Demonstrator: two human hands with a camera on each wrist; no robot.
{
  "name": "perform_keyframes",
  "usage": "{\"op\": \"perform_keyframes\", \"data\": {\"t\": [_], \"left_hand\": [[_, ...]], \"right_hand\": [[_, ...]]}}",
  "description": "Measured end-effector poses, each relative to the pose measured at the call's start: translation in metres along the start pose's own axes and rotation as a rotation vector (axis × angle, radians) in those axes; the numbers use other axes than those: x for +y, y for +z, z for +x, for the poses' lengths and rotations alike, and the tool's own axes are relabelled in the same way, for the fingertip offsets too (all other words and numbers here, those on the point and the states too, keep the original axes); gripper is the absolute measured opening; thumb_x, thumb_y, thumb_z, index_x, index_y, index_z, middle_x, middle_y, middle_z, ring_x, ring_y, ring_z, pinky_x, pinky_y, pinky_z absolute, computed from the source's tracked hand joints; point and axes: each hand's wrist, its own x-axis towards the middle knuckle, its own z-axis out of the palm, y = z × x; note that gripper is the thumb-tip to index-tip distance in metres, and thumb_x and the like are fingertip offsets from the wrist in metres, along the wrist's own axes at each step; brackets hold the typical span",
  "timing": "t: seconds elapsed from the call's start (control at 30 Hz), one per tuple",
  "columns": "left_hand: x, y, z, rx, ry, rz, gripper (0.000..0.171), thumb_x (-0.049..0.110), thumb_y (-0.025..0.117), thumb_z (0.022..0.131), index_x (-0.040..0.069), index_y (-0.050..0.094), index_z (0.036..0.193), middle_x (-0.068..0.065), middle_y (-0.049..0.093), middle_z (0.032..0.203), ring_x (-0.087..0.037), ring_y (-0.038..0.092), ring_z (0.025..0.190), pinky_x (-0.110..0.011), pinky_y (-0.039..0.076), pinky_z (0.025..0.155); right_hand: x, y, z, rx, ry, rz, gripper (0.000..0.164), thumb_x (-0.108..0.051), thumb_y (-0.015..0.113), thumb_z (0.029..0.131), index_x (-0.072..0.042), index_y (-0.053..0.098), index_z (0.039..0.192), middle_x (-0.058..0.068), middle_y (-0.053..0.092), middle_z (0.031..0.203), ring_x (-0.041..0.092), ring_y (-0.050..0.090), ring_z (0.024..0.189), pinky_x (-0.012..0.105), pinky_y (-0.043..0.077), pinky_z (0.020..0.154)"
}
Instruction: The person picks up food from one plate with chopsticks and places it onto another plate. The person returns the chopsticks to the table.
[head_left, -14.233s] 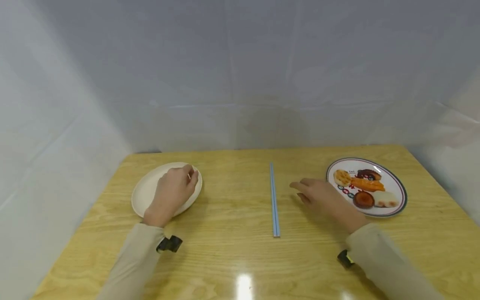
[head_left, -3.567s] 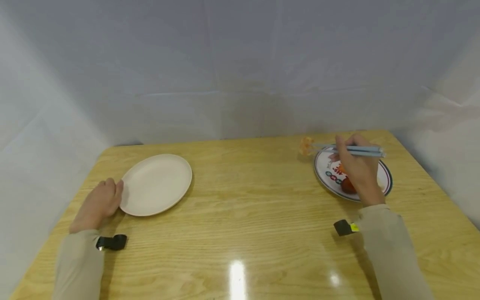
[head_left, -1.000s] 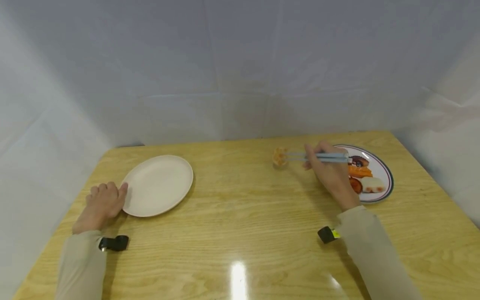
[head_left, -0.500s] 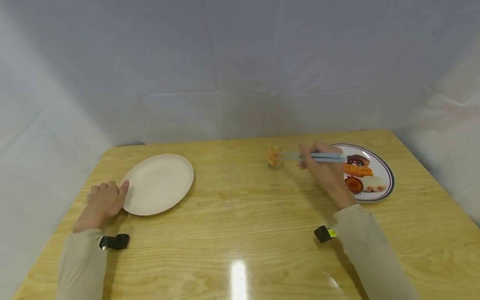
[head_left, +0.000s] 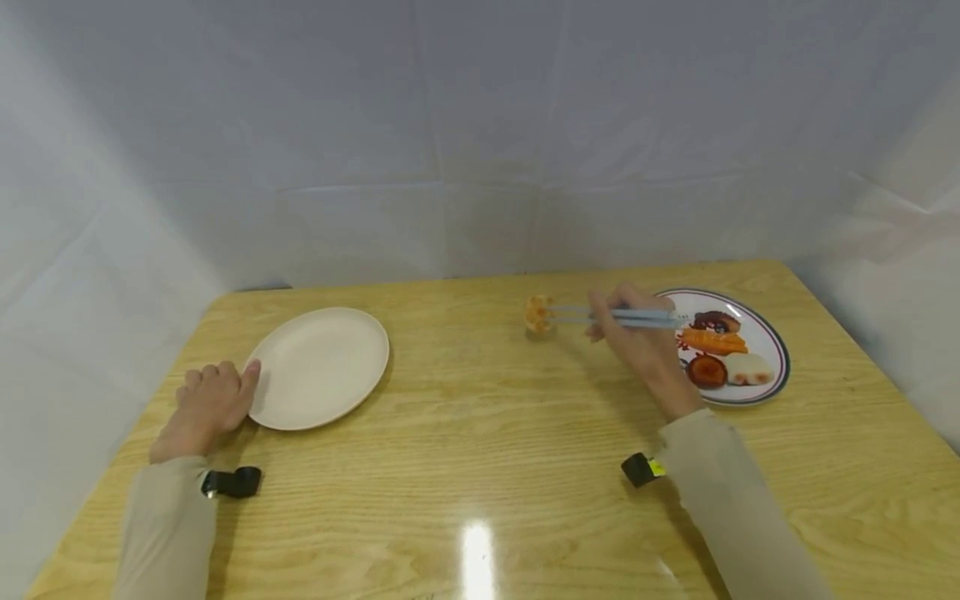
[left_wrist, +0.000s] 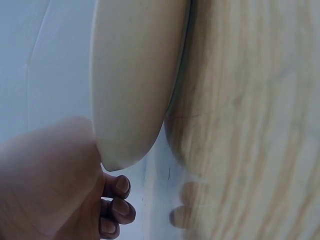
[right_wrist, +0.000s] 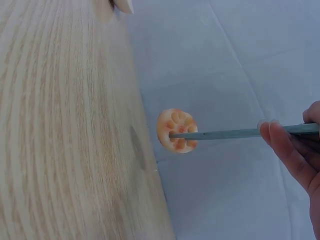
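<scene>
My left hand (head_left: 206,408) holds the left rim of a plain cream plate (head_left: 318,368), its thumb on the rim. In the left wrist view the curled fingers (left_wrist: 120,209) show below the edge of that plate. My right hand (head_left: 637,333) grips a pair of light blue chopsticks (head_left: 643,317), pointing left. At their tips is a lotus root slice (head_left: 537,314), pale orange with holes. In the right wrist view the slice hangs above the table, apart from its surface. A chopstick tip overlaps one hole; whether it goes in, I cannot tell.
Behind the right hand stands a white plate with a blue rim (head_left: 780,379). It carries an orange carrot-like piece (head_left: 714,341), a brown mushroom cap (head_left: 707,372), a white piece (head_left: 748,368) and a dark brown piece (head_left: 717,322). A pale sheet hangs behind the wooden table (head_left: 450,467).
Over the last second the right hand, chopsticks and slice have shifted a little left. Earlier, the chopsticks lay on the table and the slice on the right plate. The left hand stays nearly still.
</scene>
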Motion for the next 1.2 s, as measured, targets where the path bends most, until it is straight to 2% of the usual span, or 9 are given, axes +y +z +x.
{"op": "perform_keyframes", "data": {"t": [0.2, 0.37, 0.6, 0.77, 0.9, 1.03, 1.2], "left_hand": [[-0.001, 0.001, 0.0, -0.013, 0.004, -0.012, 0.084, 0.049, 0.004, 0.102, -0.028, 0.035, 0.115, -0.054, 0.031, 0.118, -0.068, 0.026, 0.106, -0.071, 0.025, 0.083], [-0.003, 0.002, 0.0, -0.013, 0.005, -0.012, 0.085, 0.05, 0.005, 0.102, -0.027, 0.037, 0.114, -0.054, 0.032, 0.117, -0.067, 0.027, 0.104, -0.07, 0.026, 0.082], [-0.004, 0.002, -0.001, -0.017, 0.003, -0.007, 0.087, 0.051, 0.004, 0.102, -0.028, 0.036, 0.115, -0.053, 0.033, 0.114, -0.066, 0.029, 0.103, -0.069, 0.027, 0.081], [-0.003, 0.001, -0.001, -0.013, 0.004, -0.007, 0.086, 0.051, 0.004, 0.102, -0.028, 0.036, 0.115, -0.053, 0.034, 0.115, -0.066, 0.029, 0.103, -0.069, 0.027, 0.081], [-0.003, 0.001, -0.001, -0.009, 0.003, -0.005, 0.086, 0.05, 0.004, 0.102, -0.029, 0.036, 0.116, -0.053, 0.033, 0.116, -0.066, 0.029, 0.103, -0.069, 0.027, 0.081], [-0.002, 0.001, -0.001, -0.01, -0.004, 0.0, 0.084, 0.049, 0.004, 0.102, -0.028, 0.035, 0.117, -0.053, 0.033, 0.116, -0.065, 0.029, 0.103, -0.069, 0.028, 0.082], [-0.001, 0.001, -0.001, -0.009, -0.008, 0.001, 0.082, 0.046, 0.006, 0.103, -0.029, 0.034, 0.117, -0.053, 0.033, 0.117, -0.065, 0.03, 0.104, -0.07, 0.028, 0.082]], "right_hand": [[0.017, 0.006, -0.001, 0.013, -0.021, 0.023, 0.023, -0.003, 0.065, 0.09, 0.0, 0.06, 0.068, 0.01, 0.067, 0.059, 0.016, 0.064, 0.048, 0.017, 0.034, 0.035], [0.016, 0.011, -0.001, 0.01, -0.052, 0.02, 0.023, -0.007, 0.064, 0.092, -0.002, 0.061, 0.069, 0.005, 0.067, 0.059, 0.015, 0.063, 0.049, 0.018, 0.033, 0.035], [0.013, 0.018, 0.001, 0.02, -0.063, 0.074, 0.02, -0.002, 0.065, 0.09, 0.0, 0.062, 0.07, 0.008, 0.066, 0.059, 0.02, 0.064, 0.048, 0.017, 0.036, 0.036], [0.011, 0.02, 0.002, 0.019, -0.08, 0.134, 0.019, 0.001, 0.064, 0.089, 0.002, 0.062, 0.07, 0.009, 0.066, 0.058, 0.017, 0.064, 0.047, 0.018, 0.045, 0.041], [-0.003, 0.019, 0.002, 0.019, -0.085, 0.126, 0.018, 0.008, 0.063, 0.087, 0.005, 0.06, 0.069, 0.014, 0.065, 0.058, 0.023, 0.064, 0.047, 0.017, 0.047, 0.044], [-0.024, 0.018, 0.003, 0.011, -0.066, 0.1, 0.018, 0.012, 0.062, 0.085, 0.009, 0.057, 0.068, 0.02, 0.064, 0.058, 0.032, 0.062, 0.047, 0.015, 0.044, 0.042], [-0.035, 0.02, 0.003, -0.007, -0.016, 0.072, 0.018, 0.01, 0.062, 0.087, 0.009, 0.058, 0.069, 0.021, 0.064, 0.06, 0.035, 0.063, 0.049, 0.015, 0.042, 0.041]]}}
